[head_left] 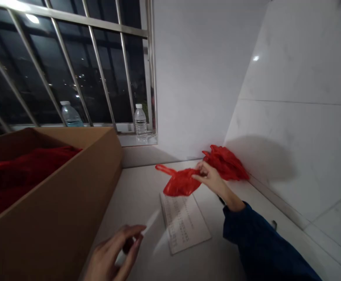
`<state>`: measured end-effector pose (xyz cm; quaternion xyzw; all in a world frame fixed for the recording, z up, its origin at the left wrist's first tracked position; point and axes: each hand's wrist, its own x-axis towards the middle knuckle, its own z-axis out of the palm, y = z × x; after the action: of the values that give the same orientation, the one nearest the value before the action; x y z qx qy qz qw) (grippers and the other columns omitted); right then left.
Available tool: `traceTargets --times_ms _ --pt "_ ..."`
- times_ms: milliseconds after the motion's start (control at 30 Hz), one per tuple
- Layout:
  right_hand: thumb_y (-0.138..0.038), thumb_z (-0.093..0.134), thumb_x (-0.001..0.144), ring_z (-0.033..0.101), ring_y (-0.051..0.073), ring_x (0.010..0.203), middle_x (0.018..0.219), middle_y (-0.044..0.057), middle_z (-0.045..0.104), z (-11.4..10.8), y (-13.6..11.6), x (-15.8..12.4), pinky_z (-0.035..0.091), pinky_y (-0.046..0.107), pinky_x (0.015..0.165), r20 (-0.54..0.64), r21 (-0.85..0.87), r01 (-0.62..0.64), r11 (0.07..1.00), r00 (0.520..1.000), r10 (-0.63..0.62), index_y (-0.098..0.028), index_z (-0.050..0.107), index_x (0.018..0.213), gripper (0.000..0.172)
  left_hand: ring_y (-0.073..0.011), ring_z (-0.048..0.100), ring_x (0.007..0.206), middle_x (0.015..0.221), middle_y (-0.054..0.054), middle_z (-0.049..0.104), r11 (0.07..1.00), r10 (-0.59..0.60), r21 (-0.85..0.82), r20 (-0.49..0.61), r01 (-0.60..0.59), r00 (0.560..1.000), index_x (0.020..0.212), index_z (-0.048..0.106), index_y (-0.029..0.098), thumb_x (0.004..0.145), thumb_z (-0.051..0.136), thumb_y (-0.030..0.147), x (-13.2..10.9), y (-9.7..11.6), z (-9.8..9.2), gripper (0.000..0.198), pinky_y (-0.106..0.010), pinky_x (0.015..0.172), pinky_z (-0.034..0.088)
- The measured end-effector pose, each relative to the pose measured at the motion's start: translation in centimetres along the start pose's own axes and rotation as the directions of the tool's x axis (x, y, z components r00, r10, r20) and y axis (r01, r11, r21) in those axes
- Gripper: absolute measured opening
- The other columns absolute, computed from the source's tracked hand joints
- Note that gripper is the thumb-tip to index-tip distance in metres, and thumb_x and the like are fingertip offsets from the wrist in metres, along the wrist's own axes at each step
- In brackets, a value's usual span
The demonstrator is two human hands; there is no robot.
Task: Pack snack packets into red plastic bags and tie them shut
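My right hand (209, 177) pinches a red plastic bag (182, 183) by its right side, over the far end of a sheet of handwritten paper or a notebook (184, 224). One loop handle of the bag sticks out to the left. Low in the view, my left hand (116, 249) hovers over the white tabletop, fingers curled, with thumb and index tips close but slightly apart. Nothing can be made out between them. A pile of red plastic bags (227, 162) lies behind my right hand, in the corner against the wall.
On the left stands a large open cardboard box (56, 203) with red bags (38, 164) inside. A water bottle (141, 123) is on the sill of the barred window, and another bottle (71, 115) stands behind the box. Tiled wall (304, 148) bounds the right side.
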<state>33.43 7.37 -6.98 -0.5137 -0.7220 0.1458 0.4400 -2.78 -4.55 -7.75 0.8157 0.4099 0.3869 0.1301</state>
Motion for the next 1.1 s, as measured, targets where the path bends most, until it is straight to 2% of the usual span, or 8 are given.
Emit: traceTargets --times_ms 167,333,433,567,700,833,967,1100 --pt "-0.026 0.071 0.079 0.065 0.017 0.07 0.078 -0.001 0.071 4.1 -1.9 -4.7 0.044 0.027 0.066 0.255 -0.023 0.043 0.999 0.966 -0.035 -0.023 0.065 0.09 0.013 -0.0168 0.066 0.088 0.104 -0.004 0.068 0.994 -0.107 0.002 -0.026 0.107 0.994 0.113 0.06 0.025 0.098 0.046 0.031 4.6 1.0 2.2 0.021 -0.026 0.073 0.054" --pt "-0.043 0.068 0.084 0.069 0.019 0.081 0.096 0.001 0.075 4.1 -3.6 -5.4 0.046 0.028 0.071 0.256 -0.152 0.032 0.988 0.967 0.008 -0.025 0.062 0.1 0.025 -0.0228 0.06 0.102 0.108 -0.006 0.07 0.994 -0.015 0.114 0.141 -0.001 0.99 0.108 0.067 0.023 0.096 0.049 0.025 8.3 0.6 5.9 0.022 -0.038 0.089 0.047" --pt "-0.04 0.068 0.085 0.071 0.02 0.084 0.097 0.0 0.075 4.1 -4.1 -5.2 0.046 0.028 0.071 0.248 -0.232 0.032 0.972 0.968 0.027 -0.026 0.063 0.102 0.023 -0.0242 0.061 0.101 0.107 -0.005 0.073 0.978 -0.017 0.205 0.216 -0.028 0.976 0.111 0.068 0.025 0.092 0.056 0.023 9.3 -0.1 7.7 0.022 -0.04 0.088 0.045" --pt "-0.034 0.065 0.088 0.07 0.02 0.085 0.097 0.0 0.075 4.5 -4.1 -5.1 0.046 0.028 0.072 0.261 -0.294 0.073 0.953 0.965 0.007 -0.027 0.066 0.099 0.013 -0.0239 0.063 0.095 0.099 -0.004 0.074 0.964 -0.013 0.262 0.247 -0.054 0.969 0.102 0.07 0.024 0.089 0.06 0.019 9.5 -0.6 8.6 0.017 -0.039 0.086 0.043" --pt "-0.029 0.061 0.092 0.069 0.017 0.085 0.099 -0.001 0.072 4.2 -4.0 -4.9 0.045 0.026 0.07 0.271 -0.252 0.126 0.96 0.961 -0.055 -0.027 0.068 0.094 0.007 -0.0226 0.063 0.093 0.099 -0.003 0.073 0.975 -0.022 0.222 0.226 -0.03 0.974 0.107 0.066 0.024 0.091 0.056 0.016 9.3 -0.8 8.4 0.02 -0.038 0.085 0.043" --pt "-0.025 0.06 0.093 0.067 0.014 0.089 0.107 -0.002 0.069 2.0 -3.6 -4.6 0.045 0.024 0.074 0.262 -0.159 0.152 0.976 0.959 -0.107 -0.026 0.067 0.089 0.008 -0.0205 0.064 0.09 0.091 -0.001 0.07 0.987 -0.067 0.153 0.127 0.047 0.99 0.111 0.063 0.025 0.091 0.054 0.016 9.4 -1.7 7.0 0.024 -0.034 0.082 0.044" --pt "-0.029 0.057 0.094 0.064 0.013 0.075 0.102 0.001 0.067 -1.4 -2.6 -4.5 0.046 0.025 0.067 0.257 -0.142 0.115 0.983 0.963 -0.075 -0.023 0.065 0.088 0.012 -0.0191 0.063 0.087 0.089 0.0 0.068 0.972 -0.164 0.174 0.006 0.161 0.986 0.112 0.061 0.025 0.091 0.051 0.016 9.6 -3.9 4.5 0.025 -0.031 0.079 0.045" --pt "-0.029 0.059 0.091 0.061 0.012 0.068 0.095 0.001 0.067 -2.7 -2.3 -4.6 0.045 0.026 0.064 0.313 -0.162 0.071 0.984 0.949 -0.017 -0.022 0.064 0.086 0.01 -0.0196 0.062 0.086 0.086 0.0 0.067 0.942 -0.244 0.24 0.014 0.234 0.97 0.112 0.061 0.024 0.087 0.053 0.015 9.6 -4.5 2.9 0.028 -0.031 0.076 0.046"
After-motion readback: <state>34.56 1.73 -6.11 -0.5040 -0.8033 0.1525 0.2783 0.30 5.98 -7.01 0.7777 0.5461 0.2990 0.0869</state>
